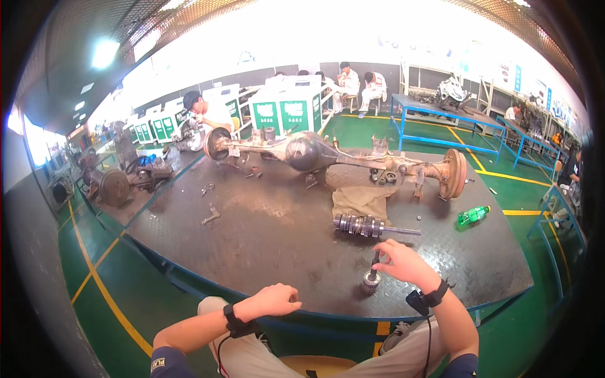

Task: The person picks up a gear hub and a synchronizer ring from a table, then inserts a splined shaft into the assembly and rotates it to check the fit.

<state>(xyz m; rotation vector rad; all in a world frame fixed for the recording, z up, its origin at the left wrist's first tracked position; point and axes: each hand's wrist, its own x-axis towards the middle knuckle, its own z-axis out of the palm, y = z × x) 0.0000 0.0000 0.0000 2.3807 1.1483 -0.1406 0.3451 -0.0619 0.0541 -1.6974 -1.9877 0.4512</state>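
Note:
My right hand (403, 261) pinches the upper end of a short gear shaft (372, 281), which stands upright on the dark metal table (252, 252) near its front edge. A toothed gear forms its lower end. My left hand (272, 300) is loosely closed at the table's front edge, with no object showing in it. Beyond my right hand lies a long gear shaft (360, 225) with several gears, its thin end pointing right. Behind that, a brown cloth (362, 203) is spread out. Each wrist wears a black strap with a cable.
A rusty drive axle (305, 153) spans the table's far side. A green plastic bottle (473, 215) lies at the right. Small metal parts (211, 215) are scattered at the left. A person (205, 110) works past the far left corner; others sit farther back. Blue-framed benches (447, 113) stand behind.

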